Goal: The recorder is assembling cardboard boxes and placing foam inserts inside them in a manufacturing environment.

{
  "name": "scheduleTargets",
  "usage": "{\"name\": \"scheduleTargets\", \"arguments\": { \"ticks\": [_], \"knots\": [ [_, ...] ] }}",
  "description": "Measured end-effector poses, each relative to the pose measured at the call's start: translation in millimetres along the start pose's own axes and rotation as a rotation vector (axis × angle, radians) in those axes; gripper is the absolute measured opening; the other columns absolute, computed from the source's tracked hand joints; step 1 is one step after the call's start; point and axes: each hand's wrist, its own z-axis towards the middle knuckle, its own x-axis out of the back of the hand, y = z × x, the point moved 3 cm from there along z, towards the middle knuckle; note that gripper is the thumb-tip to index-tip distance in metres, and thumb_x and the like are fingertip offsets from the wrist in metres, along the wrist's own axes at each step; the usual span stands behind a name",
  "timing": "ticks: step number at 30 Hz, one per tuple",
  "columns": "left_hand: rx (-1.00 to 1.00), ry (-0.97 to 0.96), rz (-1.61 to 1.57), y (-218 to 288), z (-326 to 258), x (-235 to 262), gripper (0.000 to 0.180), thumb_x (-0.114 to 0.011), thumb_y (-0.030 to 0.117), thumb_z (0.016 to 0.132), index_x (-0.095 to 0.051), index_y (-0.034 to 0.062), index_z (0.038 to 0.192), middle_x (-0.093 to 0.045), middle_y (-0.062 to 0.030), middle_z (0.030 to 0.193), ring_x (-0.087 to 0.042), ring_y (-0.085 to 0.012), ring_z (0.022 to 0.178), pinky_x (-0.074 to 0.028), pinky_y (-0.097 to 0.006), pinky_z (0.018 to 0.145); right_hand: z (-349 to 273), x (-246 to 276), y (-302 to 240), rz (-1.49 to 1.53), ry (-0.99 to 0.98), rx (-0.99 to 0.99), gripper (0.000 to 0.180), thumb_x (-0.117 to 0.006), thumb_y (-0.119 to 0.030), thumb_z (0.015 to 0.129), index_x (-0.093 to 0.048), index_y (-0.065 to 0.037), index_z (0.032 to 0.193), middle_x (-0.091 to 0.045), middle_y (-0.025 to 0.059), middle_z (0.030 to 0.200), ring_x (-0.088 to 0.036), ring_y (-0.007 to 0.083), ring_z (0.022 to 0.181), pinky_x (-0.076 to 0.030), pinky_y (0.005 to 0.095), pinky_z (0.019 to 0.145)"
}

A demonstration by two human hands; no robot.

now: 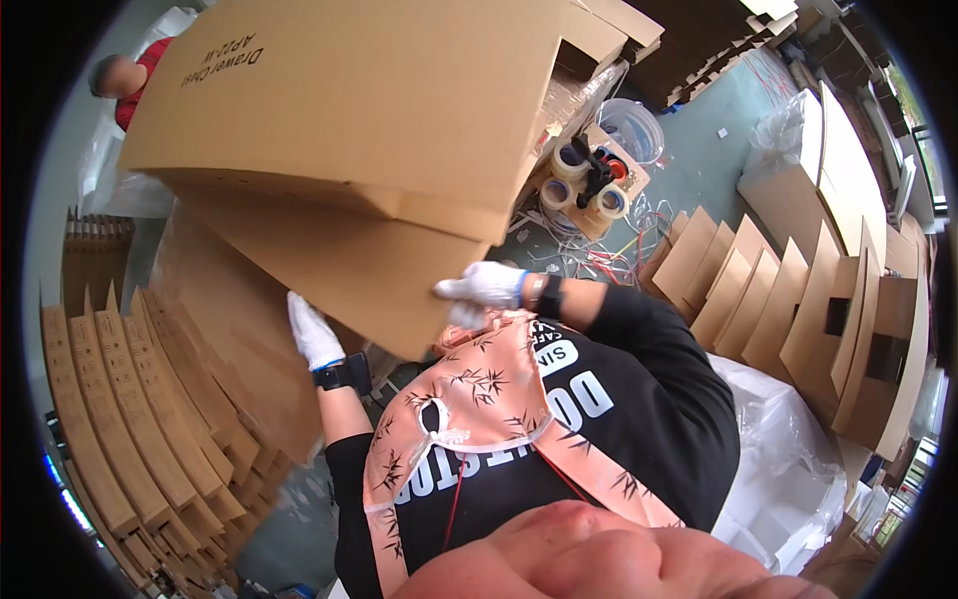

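Cardboard box (349, 110), filling the upper left of the frame, is gripped at its lower corner by the gloved right hand (484, 285) and steadied underneath by the flat, spread left hand (314, 334).

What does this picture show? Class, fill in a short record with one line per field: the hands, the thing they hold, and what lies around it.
left hand: white-gloved left hand, flat against the underside of the cardboard box
right hand: white-gloved right hand, gripping the box's lower edge
held thing: large flattened cardboard box, raised in front of the person
left side: rows of folded cardboard pieces standing on edge
right side: more cardboard stacks
behind: rolls of tape, clear plastic tub
other person: red sleeve, top left
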Motion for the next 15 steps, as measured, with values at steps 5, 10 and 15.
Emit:
{"name": "scheduleTargets", "arguments": {
  "ticks": [5,10,15],
  "knots": [
    [-0.763,0.096,0.339,104,-68,-52,0.054,-0.046,0.016,0.103,-0.033,-0.0142,0.146,-0.045,-0.0281,0.147,-0.048,-0.0342,0.135,-0.038,-0.043,0.114,117,-76,-34,-0.778,-0.094,0.487,0.053,-0.053,-0.051,0.097,-0.074,-0.003,0.100,-0.074,0.0144,0.089,-0.071,0.0301,0.082,-0.057,0.0410,0.076],
    [-1.347,-0.370,1.052,147,-151,-154,0.072,-0.081,0.022,0.078,-0.051,0.0024,0.140,-0.059,-0.0195,0.135,-0.056,-0.0397,0.125,-0.044,-0.048,0.109,117,-59,-9,-1.232,-0.295,0.535,0.049,-0.059,-0.048,0.090,-0.071,-0.009,0.117,-0.072,0.0171,0.110,-0.066,0.0373,0.107,-0.051,0.0468,0.093],
    [-1.431,-0.142,1.413,118,-108,-164,0.058,-0.075,0.015,0.079,-0.059,0.0130,0.134,-0.062,-0.0094,0.133,-0.061,-0.0303,0.119,-0.050,-0.044,0.099,82,29,25,-1.074,-0.041,0.410,0.043,-0.055,-0.045,0.093,-0.071,-0.011,0.114,-0.071,0.0169,0.111,-0.066,0.0369,0.103,-0.051,0.0444,0.091]
  ]
}}
